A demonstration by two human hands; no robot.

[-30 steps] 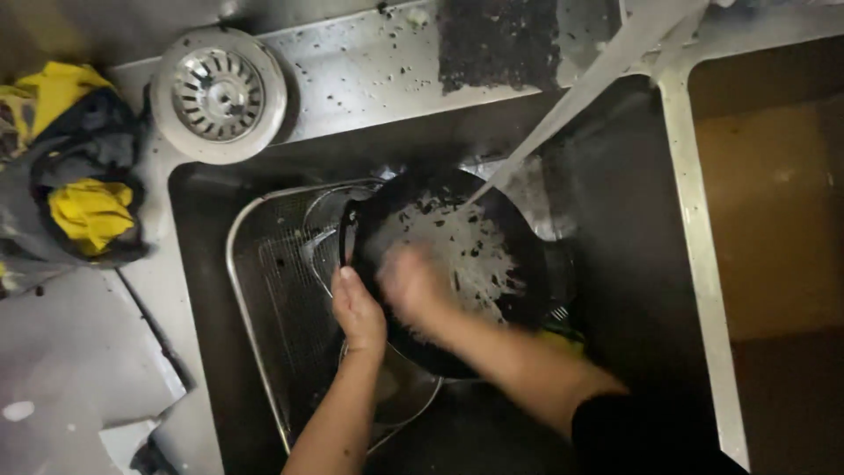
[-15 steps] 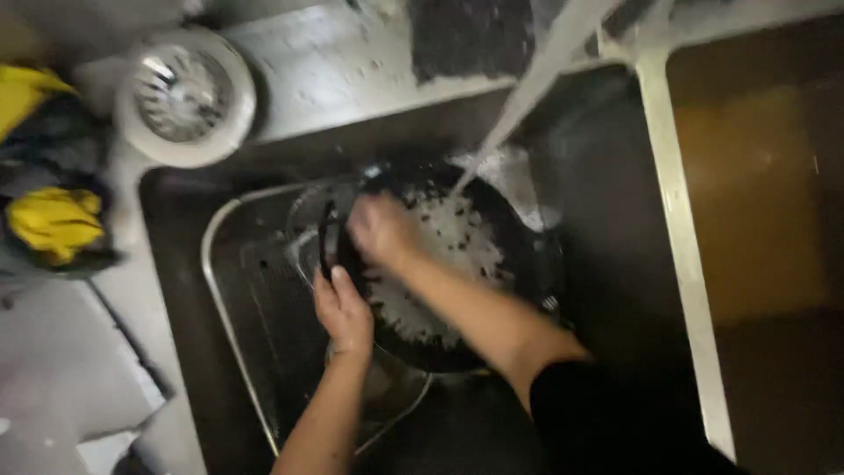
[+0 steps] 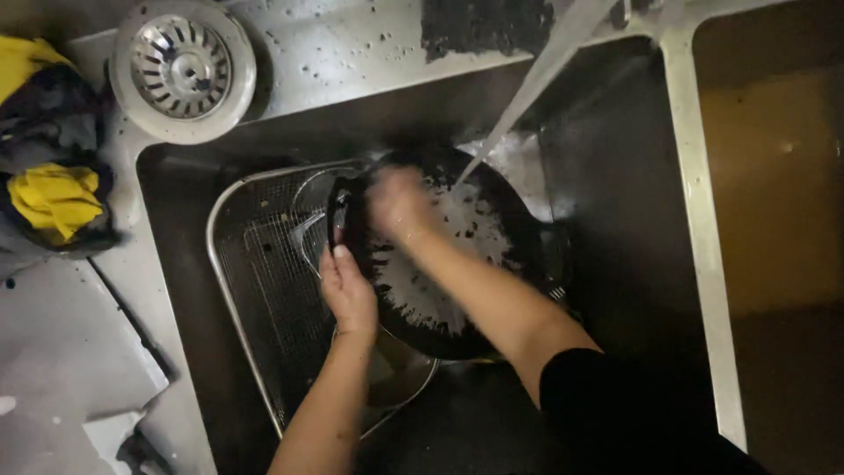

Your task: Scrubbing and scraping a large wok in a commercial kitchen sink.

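Two bare hands work over a dark steel sink [image 3: 615, 220], seen from the head camera looking straight down. The left hand [image 3: 347, 295] grips the near rim of a round black pan [image 3: 457, 264], fingers [image 3: 336, 264] curled and clenched over its edge, holding it tilted above the basin. The right hand [image 3: 400, 202], blurred with motion, lies pressed flat against the pan's wet inner face near the upper rim; whether its fingers clutch a sponge or cloth cannot be told. A stream of water [image 3: 536, 79] falls slantwise from the upper right and strikes the pan just beside the right hand, spreading white foam across the black surface. The right forearm crosses the pan, ending in a dark sleeve [image 3: 615, 405].

Under the pan, inside the sink, sits a rectangular wire-mesh tray [image 3: 264, 290] with a round metal lid or bowl [image 3: 396, 378] lying partly on it. On the wet steel tabletop [image 3: 352, 53] behind the basin rests a round metal drain strainer [image 3: 183, 66], with a dark scrubbing pad [image 3: 483, 25] well to its right. At the far left lie crumpled yellow gloves [image 3: 53, 198] on dark cloth.
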